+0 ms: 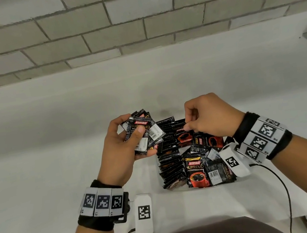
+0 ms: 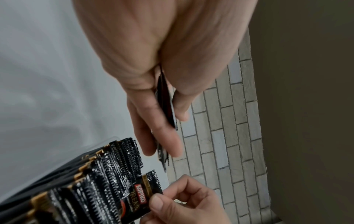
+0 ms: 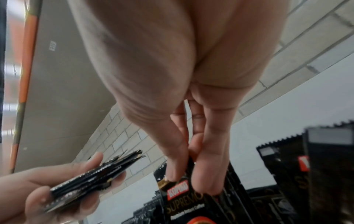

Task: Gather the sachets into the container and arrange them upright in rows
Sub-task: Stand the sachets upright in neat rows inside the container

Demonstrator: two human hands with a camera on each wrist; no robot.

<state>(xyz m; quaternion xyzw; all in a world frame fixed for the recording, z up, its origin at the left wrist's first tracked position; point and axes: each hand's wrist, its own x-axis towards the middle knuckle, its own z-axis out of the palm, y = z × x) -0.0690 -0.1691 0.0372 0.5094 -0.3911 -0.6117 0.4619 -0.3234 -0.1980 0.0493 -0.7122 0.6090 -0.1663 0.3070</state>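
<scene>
1. The left hand (image 1: 120,149) holds a fanned stack of sachets (image 1: 144,133), thumb across the front, above the table (image 1: 49,134) just left of the container.
2. The right hand (image 1: 208,117) pinches one sachet (image 1: 182,131) by its top edge with curled fingers (image 3: 212,166).
3. The container (image 2: 107,142) holds upright rows along its left side and loose sachets (image 1: 199,170) on the right.
4. Bare table lies behind, up to the brick wall (image 1: 131,17).

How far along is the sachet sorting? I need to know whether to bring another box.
Partly done. One row of sachets already stands upright along the container's left side. In hand: the left hand holds a gathered stack, and the right hand pinches one sachet by its top edge. Left: the loose sachets lying flat and jumbled on the right side need standing in rows.
</scene>
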